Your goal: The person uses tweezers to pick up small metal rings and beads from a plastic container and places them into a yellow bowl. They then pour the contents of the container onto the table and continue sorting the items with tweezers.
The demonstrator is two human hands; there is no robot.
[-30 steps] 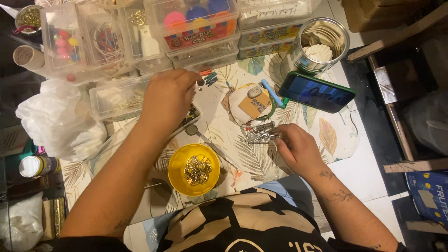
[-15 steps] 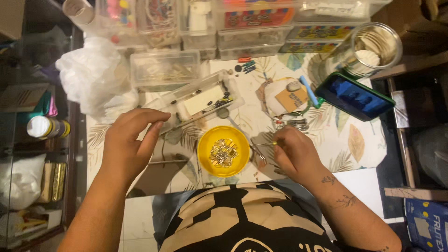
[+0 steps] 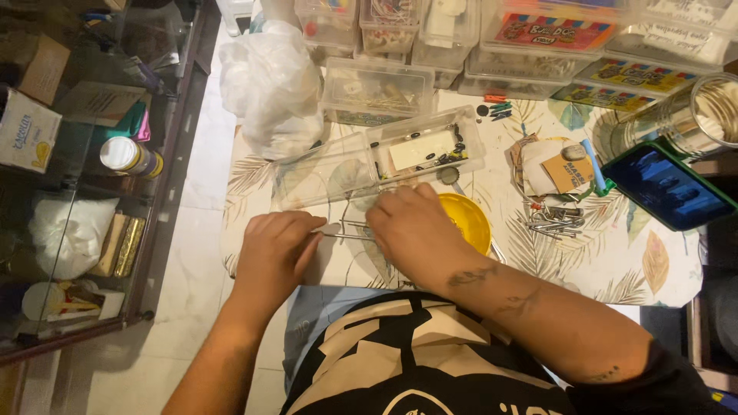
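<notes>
Fingers of the left hand [image 3: 275, 250] and right hand [image 3: 415, 230] pinch a thin silver wire [image 3: 347, 228] between them, low over the leaf-print worktop [image 3: 638, 269], near the yellow round bowl [image 3: 470, 219]. Bending step; next needs a steady grip.

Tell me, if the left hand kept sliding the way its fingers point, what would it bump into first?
The left hand points right, along the thin metal wire it pinches. It would probably meet the right hand first, which holds the wire's other end. The yellow bowl lies beyond that.
</notes>
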